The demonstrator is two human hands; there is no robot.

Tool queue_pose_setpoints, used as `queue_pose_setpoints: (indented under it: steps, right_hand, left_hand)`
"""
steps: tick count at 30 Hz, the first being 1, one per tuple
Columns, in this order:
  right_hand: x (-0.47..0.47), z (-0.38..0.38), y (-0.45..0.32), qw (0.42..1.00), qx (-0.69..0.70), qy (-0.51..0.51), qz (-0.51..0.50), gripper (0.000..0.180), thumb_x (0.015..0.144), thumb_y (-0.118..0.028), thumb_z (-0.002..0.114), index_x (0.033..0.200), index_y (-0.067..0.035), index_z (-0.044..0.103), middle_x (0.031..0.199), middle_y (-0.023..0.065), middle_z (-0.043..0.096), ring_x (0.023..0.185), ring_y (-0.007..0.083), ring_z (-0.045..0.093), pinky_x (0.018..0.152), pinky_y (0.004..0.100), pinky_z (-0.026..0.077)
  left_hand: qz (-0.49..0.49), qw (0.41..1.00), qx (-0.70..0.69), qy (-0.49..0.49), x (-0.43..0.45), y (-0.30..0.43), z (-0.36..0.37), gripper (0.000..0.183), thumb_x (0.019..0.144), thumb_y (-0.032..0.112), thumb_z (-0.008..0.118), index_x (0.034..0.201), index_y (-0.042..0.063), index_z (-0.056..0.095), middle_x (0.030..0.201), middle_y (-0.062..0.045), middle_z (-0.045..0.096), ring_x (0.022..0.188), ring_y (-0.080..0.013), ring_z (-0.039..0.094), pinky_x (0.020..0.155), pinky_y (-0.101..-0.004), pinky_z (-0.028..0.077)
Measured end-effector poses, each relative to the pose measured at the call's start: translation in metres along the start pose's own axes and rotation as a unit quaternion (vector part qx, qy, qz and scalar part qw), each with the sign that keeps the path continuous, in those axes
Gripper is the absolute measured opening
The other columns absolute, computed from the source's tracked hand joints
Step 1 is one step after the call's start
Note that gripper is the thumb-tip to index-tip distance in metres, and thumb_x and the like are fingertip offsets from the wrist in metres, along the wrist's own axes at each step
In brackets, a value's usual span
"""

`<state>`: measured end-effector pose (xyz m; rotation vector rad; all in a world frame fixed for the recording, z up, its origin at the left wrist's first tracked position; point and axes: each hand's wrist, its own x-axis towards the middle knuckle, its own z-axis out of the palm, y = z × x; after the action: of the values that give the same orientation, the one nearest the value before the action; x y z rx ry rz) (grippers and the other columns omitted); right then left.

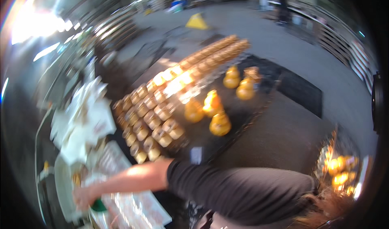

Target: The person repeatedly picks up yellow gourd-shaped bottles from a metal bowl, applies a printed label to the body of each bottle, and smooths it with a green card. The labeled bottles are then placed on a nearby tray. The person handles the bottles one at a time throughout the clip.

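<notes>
My right hand (pixel 83 196), at the end of a dark-sleeved arm, reaches to the lower left over plastic-wrapped sheets. It is blurred. A green object (pixel 99 205) shows just under it, and I cannot tell whether the fingers grip it. Beside the hand stands a pale tub (pixel 62 186) with crumpled white paper or plastic (pixel 82 116) above it. Clear-wrapped packs with reddish print (pixel 133 209) lie beneath the forearm. Beyond the arm, rows of small rounded cream-and-brown pieces (pixel 152 119) stand on a dark table (pixel 194 137). My left hand is out of view.
Several glossy yellow gourd-shaped pieces (pixel 220 124) stand right of the rows. More yellow pieces (pixel 339 168) sit at the far right near some hair (pixel 325 206). A small white card (pixel 196 155) lies near my sleeve. A yellow triangular object (pixel 197 22) stands on the grey floor.
</notes>
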<state>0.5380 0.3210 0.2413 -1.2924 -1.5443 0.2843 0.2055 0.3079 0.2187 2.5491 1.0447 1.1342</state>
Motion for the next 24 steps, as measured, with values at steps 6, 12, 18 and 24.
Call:
queue_pose_setpoints:
  steps: [6, 12, 18, 24]
  right_hand:
    - [-0.004, -0.037, 0.072, 0.991, -0.069, -0.088, 0.076, 0.021, 0.079, -0.024, 0.064, 0.088, -0.005, 0.064, 0.085, 0.0126, 0.064, 0.082, 0.0257, 0.060, 0.073, 0.0380, 0.047]
    - [0.022, -0.083, 0.213, 0.950, -0.214, -0.089, 0.210, 0.032, 0.082, -0.020, 0.063, 0.111, -0.006, 0.065, 0.105, 0.0134, 0.066, 0.103, 0.0235, 0.061, 0.088, 0.0365, 0.049]
    - [0.088, -0.010, 0.254, 0.960, -0.245, -0.099, 0.091, 0.041, 0.076, -0.017, 0.062, 0.115, -0.009, 0.066, 0.118, 0.0121, 0.064, 0.113, 0.0289, 0.057, 0.100, 0.0368, 0.044]
    - [0.136, 0.019, 0.294, 0.936, -0.310, -0.049, 0.158, 0.041, 0.072, -0.016, 0.067, 0.113, -0.010, 0.067, 0.104, 0.0143, 0.067, 0.098, 0.0294, 0.063, 0.086, 0.0371, 0.050]
  left_hand:
    - [-0.211, 0.975, 0.023, 0.062, -0.092, -0.105, -0.085, 0.029, 0.098, 0.021, 0.056, 0.077, 0.001, 0.051, 0.068, -0.003, 0.047, 0.063, -0.0111, 0.043, 0.055, -0.0283, 0.038]
    - [-0.285, 0.955, 0.035, 0.076, -0.091, -0.070, -0.069, 0.026, 0.099, 0.022, 0.056, 0.085, 0.000, 0.054, 0.075, 0.000, 0.047, 0.071, -0.0085, 0.043, 0.064, -0.0245, 0.039]
    - [-0.342, 0.927, 0.115, 0.105, -0.078, -0.038, -0.068, 0.023, 0.095, 0.021, 0.061, 0.096, -0.001, 0.068, 0.097, -0.013, 0.064, 0.085, -0.0240, 0.059, 0.080, -0.0361, 0.048]
    - [-0.339, 0.927, 0.111, 0.116, -0.072, -0.053, -0.063, 0.022, 0.095, 0.019, 0.060, 0.094, -0.002, 0.065, 0.093, -0.013, 0.064, 0.086, -0.0242, 0.059, 0.083, -0.0347, 0.047]
